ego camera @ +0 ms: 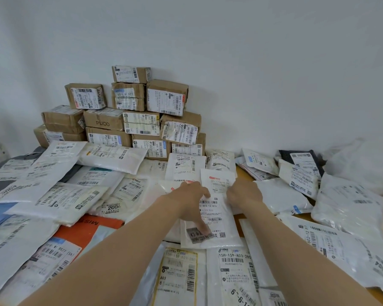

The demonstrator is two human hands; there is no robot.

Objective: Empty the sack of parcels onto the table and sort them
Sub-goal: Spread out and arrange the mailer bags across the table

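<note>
Both hands are on one white parcel (pixel 210 219), centre of frame, lying on top of other mailers on the table (pixel 243 173).

Left hand (pixel 189 200): grip grasping the parcel, thumb pressed flat on the lower part of its label, fingers curled at the upper left edge. Probably pinning it so it can be squared up or lifted.

Right hand (pixel 243 193): knuckles up, fingers curled at the parcel's upper right edge, tips hidden. Cannot tell if this grip actually has the edge or only rests there.

The parcel is a thin, flat poly mailer with a glossy white skin. Its printed label has barcodes and "02-602-12-815", and there is a grey sticker near the bottom. It looks limp and slippery, so two hands make sense. It overlaps a small red-headed mailer (pixel 218 180) just above.

Layout reads as sorting by type:
- Brown boxes (pixel 131 111) are stacked against the wall, upper left of centre, where rigid items can stack.
- Flat mailers (pixel 53 195) are laid overlapping with labels up, left and bottom, probably so the codes can be read.
- An orange mailer (pixel 86 230) is lower left.
- A loose heap (pixel 341 206) at right looks unsorted.
- A crumpled white bag (pixel 363 164) at the far right is possibly the emptied sack, too blurred to be sure.
</note>
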